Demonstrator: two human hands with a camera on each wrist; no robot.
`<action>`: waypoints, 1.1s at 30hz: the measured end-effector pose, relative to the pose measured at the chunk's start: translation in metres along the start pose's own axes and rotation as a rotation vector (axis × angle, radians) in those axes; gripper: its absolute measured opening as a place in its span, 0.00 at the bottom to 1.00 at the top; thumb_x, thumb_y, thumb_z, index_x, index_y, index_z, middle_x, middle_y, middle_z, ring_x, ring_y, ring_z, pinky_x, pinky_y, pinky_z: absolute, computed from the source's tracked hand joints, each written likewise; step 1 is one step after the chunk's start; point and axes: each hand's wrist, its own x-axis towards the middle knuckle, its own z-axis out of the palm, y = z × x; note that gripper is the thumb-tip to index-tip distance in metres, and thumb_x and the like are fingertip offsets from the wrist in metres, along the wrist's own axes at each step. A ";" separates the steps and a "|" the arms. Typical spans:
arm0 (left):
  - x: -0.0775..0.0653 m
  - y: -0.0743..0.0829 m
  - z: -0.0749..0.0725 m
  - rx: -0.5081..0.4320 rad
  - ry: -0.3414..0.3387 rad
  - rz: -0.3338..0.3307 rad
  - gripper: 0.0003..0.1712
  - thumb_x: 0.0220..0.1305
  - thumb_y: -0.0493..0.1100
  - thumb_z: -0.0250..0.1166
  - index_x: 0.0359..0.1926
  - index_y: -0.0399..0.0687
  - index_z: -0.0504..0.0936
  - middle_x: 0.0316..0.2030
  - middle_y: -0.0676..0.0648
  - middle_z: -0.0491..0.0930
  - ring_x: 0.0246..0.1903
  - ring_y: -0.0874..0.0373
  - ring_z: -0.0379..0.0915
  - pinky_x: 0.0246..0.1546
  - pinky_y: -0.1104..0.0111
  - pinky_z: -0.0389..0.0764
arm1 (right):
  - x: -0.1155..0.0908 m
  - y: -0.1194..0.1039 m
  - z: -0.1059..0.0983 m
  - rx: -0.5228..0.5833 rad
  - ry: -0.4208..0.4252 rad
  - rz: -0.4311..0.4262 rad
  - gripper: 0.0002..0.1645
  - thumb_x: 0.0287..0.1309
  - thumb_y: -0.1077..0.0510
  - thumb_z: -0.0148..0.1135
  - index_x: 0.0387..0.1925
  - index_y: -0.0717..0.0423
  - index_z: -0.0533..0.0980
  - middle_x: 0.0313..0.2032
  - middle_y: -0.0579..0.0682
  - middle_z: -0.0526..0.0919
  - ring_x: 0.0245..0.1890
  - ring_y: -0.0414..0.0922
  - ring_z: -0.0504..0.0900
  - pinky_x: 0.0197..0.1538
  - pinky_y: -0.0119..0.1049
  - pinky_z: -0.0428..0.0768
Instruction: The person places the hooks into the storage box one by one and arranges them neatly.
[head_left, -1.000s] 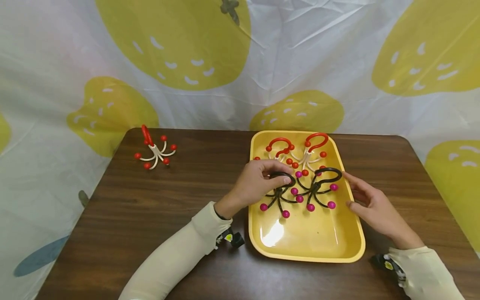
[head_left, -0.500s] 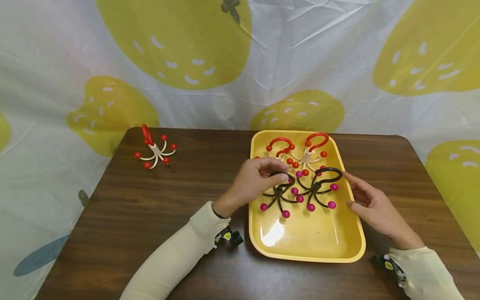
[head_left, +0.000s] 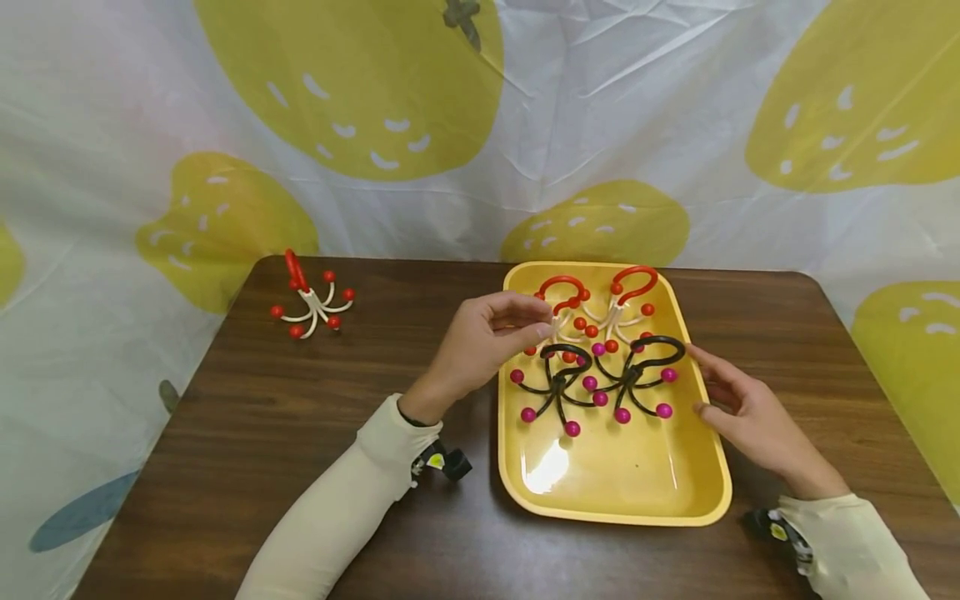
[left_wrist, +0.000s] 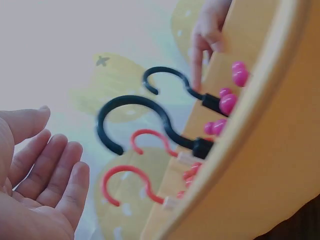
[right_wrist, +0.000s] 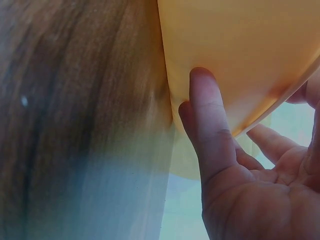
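My left hand [head_left: 472, 350] hovers over the left rim of a yellow tray [head_left: 622, 483], its fingers loosely extended and holding nothing. In the left wrist view, its spread fingers stand apart from the hooks. Just right of it, a black hanging hook [head_left: 558, 383] with pink-balled prongs stands in the tray. Beside that stands a second black hook [head_left: 632, 375]. Behind them are two white hooks with red tops, the left one [head_left: 564, 282] and the right one [head_left: 617, 313]. My right hand [head_left: 757, 429] touches the tray's right side, its fingers against the outer wall in the right wrist view.
A white-and-red hook [head_left: 311, 302] stands alone at the table's far left. The brown wooden table [head_left: 300, 425] reaches back to a lemon-print cloth [head_left: 420, 217]. Wrist cameras sit on both cuffs.
My left hand has let go of the left black hook and moved up and to the left. That hook stays standing in the tray. The right hand keeps its place.
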 end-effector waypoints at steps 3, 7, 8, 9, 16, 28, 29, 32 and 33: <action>0.000 0.005 -0.008 -0.027 0.034 0.017 0.13 0.68 0.32 0.72 0.52 0.31 0.86 0.48 0.33 0.88 0.43 0.63 0.87 0.50 0.64 0.89 | 0.000 0.000 0.000 0.000 -0.001 0.000 0.46 0.65 0.72 0.63 0.82 0.59 0.59 0.58 0.69 0.78 0.52 0.19 0.78 0.46 0.18 0.83; 0.000 0.010 -0.017 -0.035 0.072 0.050 0.13 0.68 0.31 0.71 0.51 0.30 0.86 0.49 0.29 0.86 0.42 0.64 0.87 0.49 0.68 0.89 | 0.000 0.000 0.000 0.006 0.000 -0.003 0.46 0.65 0.72 0.63 0.82 0.59 0.59 0.58 0.69 0.78 0.52 0.19 0.78 0.45 0.19 0.84; 0.000 0.011 -0.020 -0.032 0.079 0.059 0.13 0.68 0.31 0.71 0.51 0.29 0.86 0.49 0.28 0.86 0.42 0.64 0.87 0.49 0.68 0.88 | 0.000 0.000 0.000 0.007 0.002 -0.005 0.46 0.65 0.73 0.63 0.82 0.60 0.59 0.58 0.69 0.78 0.52 0.19 0.78 0.45 0.19 0.84; 0.000 0.011 -0.022 -0.031 0.088 0.066 0.13 0.68 0.30 0.71 0.51 0.29 0.86 0.49 0.28 0.86 0.42 0.64 0.87 0.48 0.69 0.88 | 0.000 0.000 0.000 0.007 0.003 -0.007 0.46 0.65 0.73 0.63 0.81 0.60 0.59 0.57 0.69 0.78 0.52 0.19 0.79 0.45 0.19 0.84; -0.001 0.017 -0.037 0.011 0.160 0.087 0.14 0.67 0.32 0.72 0.52 0.30 0.86 0.49 0.31 0.87 0.44 0.62 0.86 0.50 0.70 0.87 | 0.002 0.001 -0.001 0.007 0.006 -0.025 0.46 0.65 0.73 0.63 0.81 0.60 0.59 0.57 0.69 0.78 0.52 0.19 0.78 0.46 0.18 0.83; -0.005 0.018 -0.072 0.041 0.324 0.117 0.15 0.66 0.31 0.73 0.52 0.30 0.86 0.45 0.50 0.89 0.45 0.62 0.87 0.52 0.69 0.88 | 0.005 0.002 -0.001 0.028 0.010 -0.051 0.46 0.65 0.74 0.63 0.81 0.61 0.60 0.58 0.68 0.78 0.54 0.20 0.79 0.47 0.18 0.83; -0.006 0.018 -0.074 0.042 0.338 0.120 0.15 0.66 0.31 0.73 0.52 0.30 0.86 0.44 0.52 0.89 0.44 0.62 0.87 0.51 0.69 0.88 | 0.005 0.002 0.000 0.027 0.010 -0.052 0.46 0.65 0.74 0.63 0.81 0.61 0.60 0.58 0.67 0.78 0.54 0.20 0.79 0.47 0.18 0.83; -0.010 0.018 -0.082 0.049 0.380 0.121 0.16 0.65 0.30 0.73 0.53 0.29 0.86 0.43 0.56 0.89 0.44 0.63 0.87 0.50 0.70 0.87 | 0.003 0.003 0.001 0.023 0.009 -0.054 0.46 0.64 0.74 0.64 0.81 0.61 0.60 0.56 0.66 0.78 0.54 0.20 0.79 0.47 0.18 0.83; -0.011 0.018 -0.084 0.052 0.394 0.119 0.16 0.65 0.31 0.73 0.53 0.29 0.85 0.43 0.56 0.89 0.44 0.63 0.87 0.50 0.71 0.87 | 0.003 0.003 0.001 0.022 0.010 -0.057 0.46 0.64 0.74 0.64 0.81 0.61 0.60 0.56 0.66 0.78 0.54 0.20 0.79 0.47 0.18 0.83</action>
